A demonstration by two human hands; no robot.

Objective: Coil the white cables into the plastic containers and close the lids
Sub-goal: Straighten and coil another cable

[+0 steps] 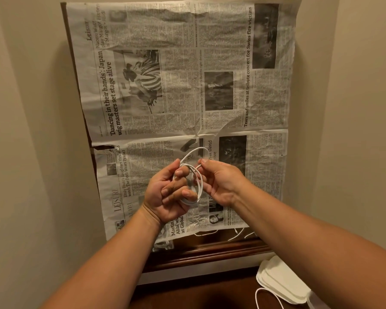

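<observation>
A white cable (196, 181) is wound in loops around the fingers of my left hand (167, 192), held above the newspaper. My right hand (218, 181) pinches the free strand of that same cable just right of the coil, and a loose loop arcs up above both hands. More white cable pieces (236, 236) lie at the near edge of the newspaper. A clear plastic container (163, 244) holding a coiled cable shows partly under my left forearm.
Newspaper (183, 74) covers a dark wooden table (210, 250) set between beige walls. White flat pads (281, 279) with a thin white cord (257, 297) lie at the lower right, below the table's edge.
</observation>
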